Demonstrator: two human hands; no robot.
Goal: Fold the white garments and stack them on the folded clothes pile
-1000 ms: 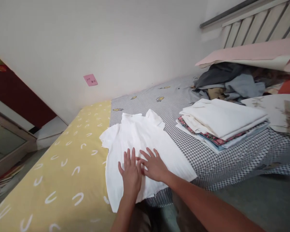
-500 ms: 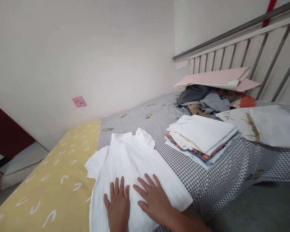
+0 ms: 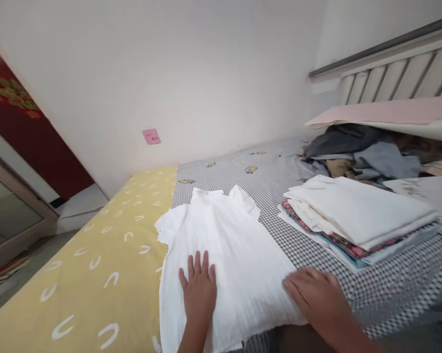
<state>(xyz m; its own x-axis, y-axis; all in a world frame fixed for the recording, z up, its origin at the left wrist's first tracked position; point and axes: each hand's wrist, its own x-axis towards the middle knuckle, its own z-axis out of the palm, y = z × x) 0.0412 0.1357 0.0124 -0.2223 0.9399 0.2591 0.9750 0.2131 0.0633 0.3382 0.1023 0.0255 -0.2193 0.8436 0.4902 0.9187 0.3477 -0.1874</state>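
A white short-sleeved shirt (image 3: 221, 235) lies spread out on the bed, its collar end toward the wall and its hem toward me. My left hand (image 3: 199, 284) rests flat on the lower left part of the shirt, fingers spread and palm down. At the shirt's right edge near the hem, my right hand (image 3: 316, 299) has its fingers drawn together and bent over the fabric. The fingertips partly hide the bit of cloth they pinch.
To the right sits a stack of folded clothes (image 3: 356, 211), white on top. Behind it, a pink sheet (image 3: 386, 112) covers a heap of dark and grey clothes (image 3: 353, 149). The bed has a yellow sheet (image 3: 106, 264) and a checked one (image 3: 224, 171). A pink note (image 3: 151, 136) is on the wall.
My right hand has moved from lying flat on the shirt to its right edge, and its fingers have closed there. My left hand stays flat. The view has turned left.
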